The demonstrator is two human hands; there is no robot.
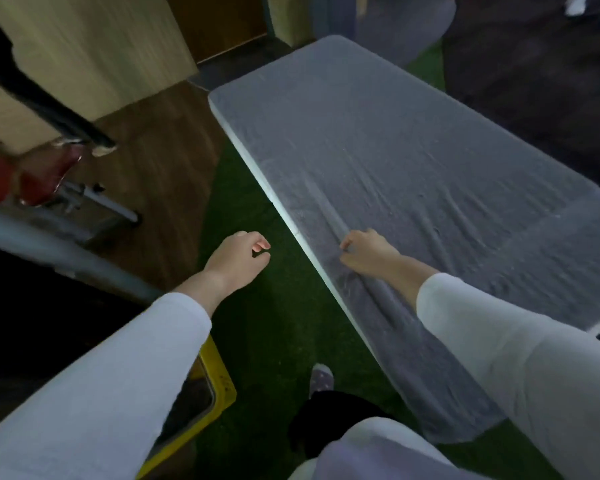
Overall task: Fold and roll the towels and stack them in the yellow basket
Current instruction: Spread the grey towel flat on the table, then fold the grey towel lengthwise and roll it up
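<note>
A large grey towel [413, 161] lies spread over a long white table [257, 174], its near end hanging off the table's edge. My right hand [364, 252] sits near the table's left edge, fingers curled, pinching a raised ridge of the towel. My left hand [238, 259] hangs in the air over the green floor, left of the table, fingers loosely curled and holding nothing. The yellow basket [222, 386] stands on the floor at the lower left, mostly hidden under my left sleeve.
Green carpet [257, 341] runs along the table's left side; my socked foot [321, 379] is on it. A red chair [45, 181] and metal frame [111, 206] stand at the left on wooden flooring. Another person's legs [395, 26] show beyond the table's far end.
</note>
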